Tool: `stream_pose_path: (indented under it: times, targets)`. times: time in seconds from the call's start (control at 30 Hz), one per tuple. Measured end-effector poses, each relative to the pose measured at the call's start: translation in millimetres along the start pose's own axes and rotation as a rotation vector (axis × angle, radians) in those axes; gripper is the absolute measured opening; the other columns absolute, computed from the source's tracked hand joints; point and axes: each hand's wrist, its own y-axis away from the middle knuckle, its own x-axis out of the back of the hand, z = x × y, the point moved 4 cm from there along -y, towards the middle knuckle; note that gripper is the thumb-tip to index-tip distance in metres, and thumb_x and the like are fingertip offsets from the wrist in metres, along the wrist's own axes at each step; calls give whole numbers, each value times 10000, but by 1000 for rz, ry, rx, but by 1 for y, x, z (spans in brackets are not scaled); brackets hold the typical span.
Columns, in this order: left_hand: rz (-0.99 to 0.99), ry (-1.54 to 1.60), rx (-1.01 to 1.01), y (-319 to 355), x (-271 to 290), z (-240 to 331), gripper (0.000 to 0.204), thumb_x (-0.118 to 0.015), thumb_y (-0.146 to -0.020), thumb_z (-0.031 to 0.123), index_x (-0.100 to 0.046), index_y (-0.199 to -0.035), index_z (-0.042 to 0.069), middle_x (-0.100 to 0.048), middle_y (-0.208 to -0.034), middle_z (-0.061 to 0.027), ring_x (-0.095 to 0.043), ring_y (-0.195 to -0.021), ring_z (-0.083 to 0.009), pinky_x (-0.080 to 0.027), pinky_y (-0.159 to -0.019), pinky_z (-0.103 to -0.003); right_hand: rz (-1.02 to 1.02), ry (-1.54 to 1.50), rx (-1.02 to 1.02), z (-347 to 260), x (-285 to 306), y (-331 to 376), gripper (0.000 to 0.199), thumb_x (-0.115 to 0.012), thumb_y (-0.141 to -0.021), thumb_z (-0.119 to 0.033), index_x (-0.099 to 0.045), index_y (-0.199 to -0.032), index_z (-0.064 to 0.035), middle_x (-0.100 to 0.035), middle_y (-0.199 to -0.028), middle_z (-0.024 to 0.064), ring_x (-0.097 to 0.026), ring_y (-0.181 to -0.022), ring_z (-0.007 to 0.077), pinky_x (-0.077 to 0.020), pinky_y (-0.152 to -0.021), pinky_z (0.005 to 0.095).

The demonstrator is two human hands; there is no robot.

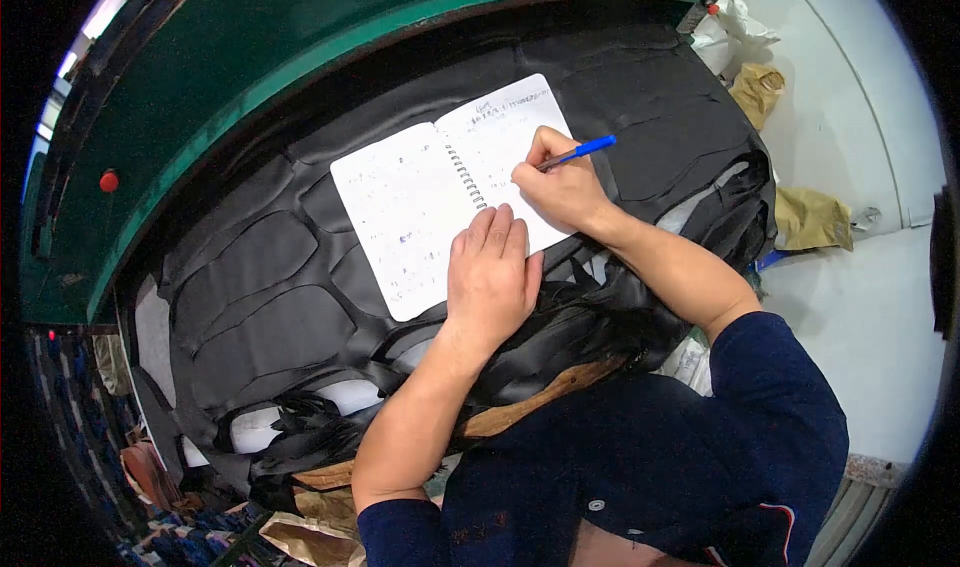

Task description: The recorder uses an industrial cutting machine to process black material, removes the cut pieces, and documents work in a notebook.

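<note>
Two hands: right hand [562, 189] fingers pinch blue pen [580, 151]; left hand [490, 277] flat, fingers together, on spiral notebook [420, 202].

At frame centre, a white matt paper notebook [430, 202] with metal spiral binding lies on black, faintly glossy leather-like cut pieces [250, 297]; the blue plastic pen [580, 151] looks smooth; upper left, green painted metal [200, 97].

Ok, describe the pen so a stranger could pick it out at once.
Start at the wide black cut sheets spread below the green machine edge. On them lies an open white spiral notebook, with the left hand flat on its lower edge. The pen is in the right hand over the right page: the only bright blue, slim thing there.
</note>
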Motion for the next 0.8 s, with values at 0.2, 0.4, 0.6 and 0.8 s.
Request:
stream_pose_path:
  times: [0.2,0.4,0.6,0.8]
  targets:
    - [7,-8,1,1,0,0,422,-742,-757,116,-615,-1131,-32,-612,-1211,-214,-564,-1136,-392,-453,-923,-476,1,-6,-30,0,-1,1,168,-656,-782,-72,-505,-719,-31,-535,-640,29,-485,-610,79,-392,-531,276]
    - [11,-8,-6,2,-2,1,422,-742,-757,116,-608,-1132,-24,-611,-1212,-207,-564,-1136,-386,-457,-914,-475,133,-209,29,14,3,-1,171,-670,-767,-53,-514,-702,-24,-528,-646,18,-479,-631,73,-386,-540,275]
    - [21,-8,-15,2,-2,-1,420,-743,-757,112,-608,-1132,-23,-610,-1213,-207,-566,-1128,-386,-461,-902,-473,136,-213,-39,13,7,-3,138,-667,-785,-56,-546,-726,-26,-567,-678,20,-504,-642,76,-417,-558,266]
    - [21,-1,-21,0,-1,-1,411,-742,-764,114,-612,-1129,-26,-615,-1209,-204,-566,-1125,-391,-462,-905,-475,187,-300,-100,14,11,-7,126,-683,-812,-86,-569,-798,-34,-595,-714,17,-540,-671,83,-448,-592,263]
